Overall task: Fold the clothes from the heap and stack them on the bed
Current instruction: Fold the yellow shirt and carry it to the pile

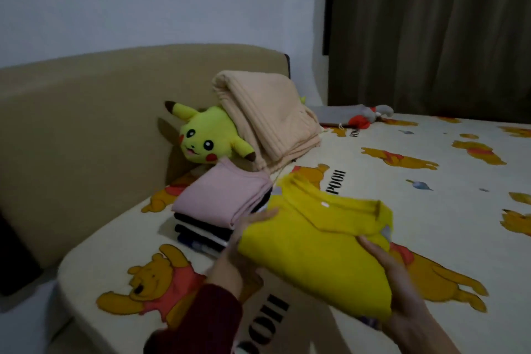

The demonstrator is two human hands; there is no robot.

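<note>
Low in the frame's centre, a folded yellow shirt (316, 241) is carried flat between both hands, collar turned away from the person. The left hand (244, 244), coming out of a dark red sleeve (201, 322), holds the shirt's left edge with the thumb lying on top; the right hand (399, 279) holds the right edge, fingers laid on top and the rest apparently tucked beneath. Supporting it from both sides likely keeps the folds from slipping open.

Just left of the shirt, at mid-frame, stands the stack of folded clothes (221, 210) on the bed (431, 190), a pink garment (224, 195) on top of darker ones. The shirt sits beside it at about its height, so my guess is it goes on top next.

Behind the stack, a Pikachu plush (207, 135) leans on the tan headboard (86, 123) with a folded beige blanket (267, 121) draped over it. No unfolded heap shows in this view.
</note>
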